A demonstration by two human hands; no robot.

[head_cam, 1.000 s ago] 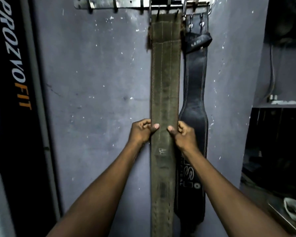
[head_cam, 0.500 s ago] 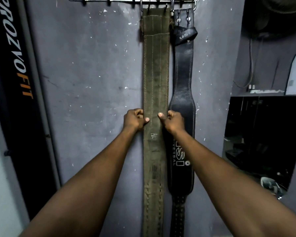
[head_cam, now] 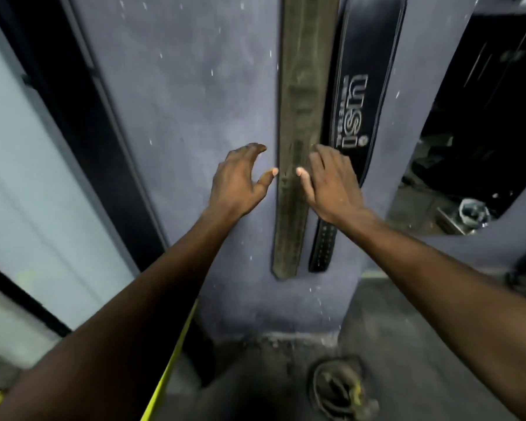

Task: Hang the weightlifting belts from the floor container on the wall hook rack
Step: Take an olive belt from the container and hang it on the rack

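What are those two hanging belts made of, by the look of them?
The olive belt looks like matte suede or canvas: dull, worn, with faint stitch lines. The black belt looks like smooth leather or a synthetic, with slight sheen, white printed lettering and punched holes near its end.

I note the olive-green belt (head_cam: pixel 301 132), mottled with darker stains, at 12 o'clock. At 1 o'clock hangs the black belt (head_cam: pixel 365 95), white lettering, rows of punched holes at its tail. Wall (head_cam: pixel 195 101): grey-blue, flecked white. At 7 o'clock, a yellow stripe (head_cam: pixel 170 360).
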